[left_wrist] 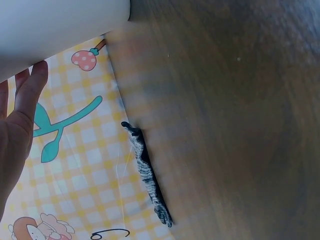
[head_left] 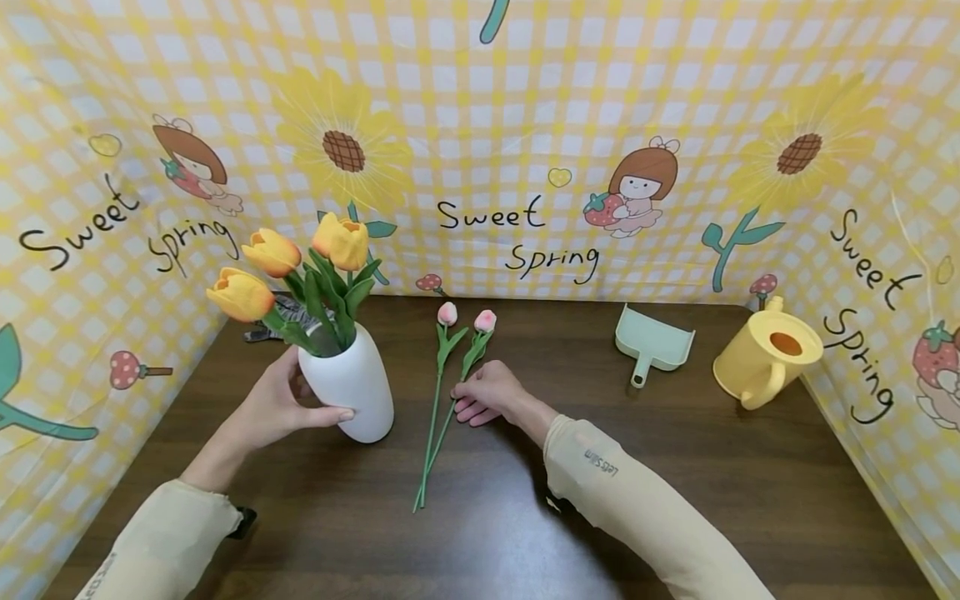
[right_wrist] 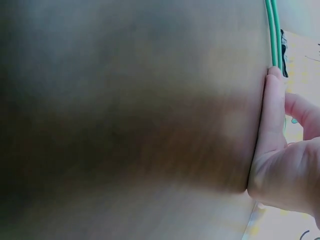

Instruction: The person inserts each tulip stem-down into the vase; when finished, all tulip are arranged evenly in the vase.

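On the left side of the table, my left hand (head_left: 281, 404) grips a white vase (head_left: 348, 387), thumb across its front and fingers partly hidden behind it. Three orange-yellow tulips (head_left: 343, 242) with green leaves stand in the vase. In the left wrist view the fingertips (left_wrist: 40, 70) touch the vase wall (left_wrist: 55, 30). Near the middle, my right hand (head_left: 487, 393) pinches the stem of one pink tulip (head_left: 484, 322), its lower fingers resting on the table. A second pink tulip (head_left: 447, 313) lies just left of it, and their stems (right_wrist: 274, 30) cross near the lower ends.
A pale green dustpan (head_left: 654, 337) lies at the back right of the brown table (head_left: 600, 400). Beside it stands a yellow watering can (head_left: 765, 354). A dark striped item (left_wrist: 146, 175) lies behind the vase, near the back-left edge. Yellow checked cloth (head_left: 480, 150) encloses the back and sides.
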A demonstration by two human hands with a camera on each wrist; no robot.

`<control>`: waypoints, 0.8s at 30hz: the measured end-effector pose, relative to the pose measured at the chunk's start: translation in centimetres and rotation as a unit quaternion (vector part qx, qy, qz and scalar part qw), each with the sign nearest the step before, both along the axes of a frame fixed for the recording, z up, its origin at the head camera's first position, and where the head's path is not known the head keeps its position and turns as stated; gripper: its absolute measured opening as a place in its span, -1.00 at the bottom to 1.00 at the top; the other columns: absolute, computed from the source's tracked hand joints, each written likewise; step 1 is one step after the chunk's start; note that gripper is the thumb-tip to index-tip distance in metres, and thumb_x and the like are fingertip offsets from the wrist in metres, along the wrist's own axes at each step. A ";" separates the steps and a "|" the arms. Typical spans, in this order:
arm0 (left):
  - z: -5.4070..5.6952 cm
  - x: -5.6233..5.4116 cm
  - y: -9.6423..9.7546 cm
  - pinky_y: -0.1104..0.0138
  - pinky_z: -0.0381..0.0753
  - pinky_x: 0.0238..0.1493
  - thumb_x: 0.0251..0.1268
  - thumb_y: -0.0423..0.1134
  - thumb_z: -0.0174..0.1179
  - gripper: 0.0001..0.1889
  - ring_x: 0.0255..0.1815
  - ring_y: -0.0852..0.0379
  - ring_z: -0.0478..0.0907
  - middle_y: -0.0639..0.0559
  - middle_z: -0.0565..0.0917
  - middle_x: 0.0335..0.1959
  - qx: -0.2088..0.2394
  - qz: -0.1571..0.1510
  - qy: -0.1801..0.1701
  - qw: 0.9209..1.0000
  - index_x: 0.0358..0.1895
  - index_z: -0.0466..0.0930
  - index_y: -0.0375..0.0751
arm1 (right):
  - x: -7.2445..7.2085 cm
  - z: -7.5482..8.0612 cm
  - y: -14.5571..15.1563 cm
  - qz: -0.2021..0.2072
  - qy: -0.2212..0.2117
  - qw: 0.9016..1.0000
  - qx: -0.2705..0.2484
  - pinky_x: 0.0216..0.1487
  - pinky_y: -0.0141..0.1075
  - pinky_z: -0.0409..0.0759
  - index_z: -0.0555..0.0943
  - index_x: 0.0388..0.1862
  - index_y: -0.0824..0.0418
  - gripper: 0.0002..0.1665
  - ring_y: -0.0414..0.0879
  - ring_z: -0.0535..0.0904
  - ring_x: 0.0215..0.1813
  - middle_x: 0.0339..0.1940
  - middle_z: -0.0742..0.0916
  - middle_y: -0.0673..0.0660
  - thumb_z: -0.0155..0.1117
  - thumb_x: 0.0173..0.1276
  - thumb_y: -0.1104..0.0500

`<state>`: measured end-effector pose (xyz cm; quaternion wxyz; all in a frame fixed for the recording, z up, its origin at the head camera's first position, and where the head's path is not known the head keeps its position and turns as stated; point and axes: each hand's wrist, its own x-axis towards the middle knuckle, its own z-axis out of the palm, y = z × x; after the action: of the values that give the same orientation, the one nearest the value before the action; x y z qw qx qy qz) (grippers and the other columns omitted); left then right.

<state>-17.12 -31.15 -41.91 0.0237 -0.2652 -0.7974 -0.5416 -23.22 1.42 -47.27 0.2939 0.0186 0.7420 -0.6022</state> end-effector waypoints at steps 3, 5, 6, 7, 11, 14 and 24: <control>0.1 0.0 -0.1 0.18 0.78 -0.19 -0.20 -0.60 0.60 -0.05 -0.02 0.08 0.71 -0.11 0.58 0.14 -0.001 -0.002 0.004 1.000 0.36 0.30 -0.24 | 0.2 0.0 0.1 0.004 0.003 1.000 -0.011 -0.47 -0.29 0.74 0.75 -0.31 0.37 -0.84 -0.10 0.74 -0.51 -0.47 0.78 0.21 0.35 0.35 0.25; 0.1 0.0 -0.1 0.19 0.78 -0.19 -0.20 -0.60 0.60 -0.05 -0.02 0.09 0.71 -0.10 0.58 0.14 0.000 -0.002 0.005 1.000 0.36 0.30 -0.23 | 0.3 0.0 0.3 0.006 0.005 1.000 -0.018 -0.46 -0.29 0.74 0.75 -0.30 0.38 -0.83 -0.10 0.74 -0.51 -0.47 0.78 0.21 0.35 0.35 0.25; 0.1 0.0 -0.1 0.20 0.78 -0.18 -0.19 -0.60 0.59 -0.06 -0.02 0.09 0.70 -0.10 0.58 0.14 -0.001 -0.003 0.005 1.000 0.36 0.29 -0.24 | 0.3 0.0 0.3 0.008 0.005 1.000 -0.021 -0.46 -0.30 0.74 0.75 -0.30 0.38 -0.83 -0.11 0.74 -0.51 -0.48 0.78 0.21 0.35 0.36 0.25; 0.1 0.0 -0.1 0.20 0.78 -0.18 -0.18 -0.61 0.59 -0.06 -0.02 0.09 0.70 -0.10 0.58 0.14 -0.001 -0.004 0.005 1.000 0.36 0.29 -0.24 | 0.4 0.0 0.4 0.009 0.004 1.000 -0.023 -0.45 -0.30 0.74 0.75 -0.29 0.38 -0.83 -0.10 0.74 -0.51 -0.48 0.78 0.21 0.34 0.36 0.25; 0.0 0.0 -0.1 0.20 0.78 -0.18 -0.16 -0.59 0.58 -0.07 -0.02 0.10 0.71 -0.07 0.59 0.13 -0.003 -0.006 0.000 1.000 0.36 0.29 -0.24 | 0.5 -0.2 0.7 0.013 0.002 0.999 -0.032 -0.42 -0.26 0.76 0.74 -0.26 0.39 -0.81 -0.09 0.74 -0.49 -0.47 0.77 0.21 0.34 0.37 0.23; -0.1 0.0 -0.1 0.19 0.78 -0.18 -0.16 -0.58 0.59 -0.08 -0.02 0.10 0.71 -0.07 0.59 0.13 -0.005 -0.005 0.002 1.000 0.35 0.30 -0.23 | 0.5 -0.3 1.0 0.016 0.006 0.999 -0.044 -0.38 -0.20 0.77 0.72 -0.21 0.41 -0.78 -0.07 0.75 -0.47 -0.46 0.77 0.20 0.34 0.38 0.22; 0.0 0.0 -0.1 0.21 0.77 -0.15 -0.19 -0.58 0.60 -0.05 0.02 0.11 0.69 -0.09 0.57 0.16 -0.002 -0.005 0.003 1.000 0.37 0.29 -0.23 | 0.6 0.8 2.9 0.019 0.022 0.996 -0.086 -0.32 -0.08 0.78 0.62 -0.15 0.41 -0.78 -0.02 0.75 -0.41 -0.44 0.74 0.19 0.30 0.38 0.23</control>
<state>-17.08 -31.23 -41.86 0.0227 -0.2706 -0.7972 -0.5391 -22.63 4.27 -46.49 0.2893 -0.0345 0.6943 -0.6580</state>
